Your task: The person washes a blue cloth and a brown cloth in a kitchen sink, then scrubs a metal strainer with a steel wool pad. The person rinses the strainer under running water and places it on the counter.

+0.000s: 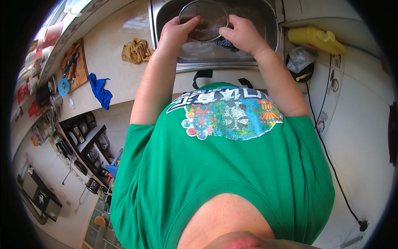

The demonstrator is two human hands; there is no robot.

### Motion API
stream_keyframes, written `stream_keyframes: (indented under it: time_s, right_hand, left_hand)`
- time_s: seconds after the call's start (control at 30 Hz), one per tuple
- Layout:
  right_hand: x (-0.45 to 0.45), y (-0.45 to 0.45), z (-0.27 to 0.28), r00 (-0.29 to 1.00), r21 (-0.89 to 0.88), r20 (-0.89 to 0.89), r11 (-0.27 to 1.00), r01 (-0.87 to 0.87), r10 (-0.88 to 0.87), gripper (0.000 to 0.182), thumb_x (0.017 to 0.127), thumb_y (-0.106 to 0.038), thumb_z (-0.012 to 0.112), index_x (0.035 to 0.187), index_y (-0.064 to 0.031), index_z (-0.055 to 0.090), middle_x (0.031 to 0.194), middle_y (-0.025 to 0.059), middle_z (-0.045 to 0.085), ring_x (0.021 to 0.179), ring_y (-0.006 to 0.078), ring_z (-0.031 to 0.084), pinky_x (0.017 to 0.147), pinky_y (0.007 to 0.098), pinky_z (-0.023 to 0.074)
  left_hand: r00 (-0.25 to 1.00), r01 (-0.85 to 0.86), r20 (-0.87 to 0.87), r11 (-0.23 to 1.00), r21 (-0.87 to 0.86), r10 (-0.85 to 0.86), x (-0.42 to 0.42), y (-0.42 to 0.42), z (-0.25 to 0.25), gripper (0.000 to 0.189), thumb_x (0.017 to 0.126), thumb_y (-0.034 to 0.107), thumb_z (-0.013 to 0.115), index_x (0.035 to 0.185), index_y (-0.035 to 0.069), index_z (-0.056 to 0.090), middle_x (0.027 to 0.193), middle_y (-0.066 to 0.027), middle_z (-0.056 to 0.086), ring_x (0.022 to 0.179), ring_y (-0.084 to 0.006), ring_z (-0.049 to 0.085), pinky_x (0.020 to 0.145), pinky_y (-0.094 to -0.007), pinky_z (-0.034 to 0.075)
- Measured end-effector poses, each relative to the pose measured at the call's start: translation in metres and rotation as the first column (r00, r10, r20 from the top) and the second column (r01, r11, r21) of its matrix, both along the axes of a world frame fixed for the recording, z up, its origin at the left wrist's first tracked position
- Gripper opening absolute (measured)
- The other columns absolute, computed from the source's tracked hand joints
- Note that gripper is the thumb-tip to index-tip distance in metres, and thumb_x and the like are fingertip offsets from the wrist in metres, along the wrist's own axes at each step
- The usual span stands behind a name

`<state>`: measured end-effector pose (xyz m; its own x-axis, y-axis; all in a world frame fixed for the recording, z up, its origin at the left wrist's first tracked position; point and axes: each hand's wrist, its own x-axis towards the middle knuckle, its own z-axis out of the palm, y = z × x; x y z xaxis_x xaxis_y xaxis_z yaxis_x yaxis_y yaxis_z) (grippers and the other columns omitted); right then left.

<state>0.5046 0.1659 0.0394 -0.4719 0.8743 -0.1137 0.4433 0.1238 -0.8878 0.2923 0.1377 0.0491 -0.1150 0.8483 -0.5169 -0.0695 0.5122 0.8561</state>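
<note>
A round, see-through disc with a metal rim (203, 32) is held over the stainless steel sink (199, 57). Whether it is a mesh sieve or a glass lid, I cannot tell. My left hand (177, 32) grips its left edge, thumb lying on the upper face. On the opposite edge, my right hand (244, 34) pinches the rim between thumb and bent fingers. Brown specks or stains show on or through the disc. Below my right hand is a dark, bluish tangled scouring pad (227, 44); the hand partly hides it, and I cannot tell whether they touch.
Left of the sink, the counter (115, 37) carries a crumpled brown cloth (136, 51), a blue cloth (100, 91) and a wooden cutting board (81, 67) with utensils. To the right lie a yellow plastic jug (315, 39) and a black cord (325, 146).
</note>
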Motion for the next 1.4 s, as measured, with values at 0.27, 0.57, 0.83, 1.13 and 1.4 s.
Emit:
stream_keyframes:
  time_s: [0.27, 0.57, 0.83, 1.13, 1.4]
  right_hand:
    - [-0.011, -0.008, 0.011, 1.000, 0.052, 0.030, 0.999, 0.007, -0.008, 0.026, 0.078, -0.021, 0.062, 0.091, 0.0007, 0.061, 0.072, 0.0111, 0.062, 0.062, 0.0177, 0.053, 0.061, 0.0321, 0.0467]
    - [-0.014, -0.004, 0.008, 1.000, 0.039, 0.000, 0.999, -0.012, 0.012, 0.025, 0.076, -0.019, 0.061, 0.093, 0.0005, 0.062, 0.075, 0.0122, 0.063, 0.065, 0.0196, 0.056, 0.063, 0.0328, 0.0475]
    - [-0.003, 0.002, -0.007, 1.000, 0.048, 0.003, 0.999, -0.013, 0.013, 0.025, 0.076, -0.020, 0.060, 0.092, -0.0014, 0.064, 0.073, 0.0116, 0.063, 0.064, 0.0195, 0.057, 0.062, 0.0334, 0.0472]
    - [0.030, 0.053, 0.019, 0.832, 0.028, 0.517, 0.968, -0.248, 0.198, 0.025, 0.076, -0.021, 0.060, 0.094, -0.0065, 0.068, 0.087, 0.0141, 0.068, 0.082, 0.0290, 0.065, 0.073, 0.0379, 0.0502]
    - [0.022, 0.067, 0.045, 0.742, 0.060, 0.532, 0.855, -0.515, 0.409, 0.022, 0.069, -0.022, 0.061, 0.084, -0.0074, 0.070, 0.081, 0.0164, 0.068, 0.081, 0.0335, 0.065, 0.070, 0.0435, 0.0511]
  left_hand:
    - [0.897, -0.023, -0.439, 0.997, 0.080, 0.056, 0.002, 0.008, 0.001, 0.034, 0.080, 0.023, 0.077, 0.102, -0.001, 0.064, 0.083, -0.0075, 0.069, 0.069, -0.0141, 0.065, 0.067, -0.0267, 0.053]
    - [0.968, 0.051, -0.253, 0.979, 0.200, 0.001, -0.010, 0.017, 0.002, 0.026, 0.086, 0.023, 0.071, 0.100, 0.001, 0.068, 0.084, -0.0040, 0.070, 0.071, -0.0104, 0.064, 0.065, -0.0245, 0.051]
    - [0.854, 0.199, -0.516, 0.958, 0.209, -0.065, -0.004, 0.016, -0.023, 0.031, 0.088, 0.018, 0.065, 0.116, 0.005, 0.064, 0.096, -0.0066, 0.070, 0.087, -0.0134, 0.064, 0.076, -0.0273, 0.051]
    - [0.159, 0.661, -0.911, 0.644, 0.385, 0.381, -0.005, 0.005, 0.050, 0.048, 0.088, 0.025, 0.066, 0.129, 0.007, 0.049, 0.122, -0.0110, 0.058, 0.111, -0.0274, 0.054, 0.096, -0.0437, 0.042]
    - [-0.002, 0.826, -0.869, 0.489, -0.281, -0.494, 0.002, -0.010, 0.005, 0.030, 0.090, 0.037, 0.059, 0.109, 0.014, 0.068, 0.101, -0.0108, 0.066, 0.094, -0.0303, 0.063, 0.081, -0.0384, 0.051]
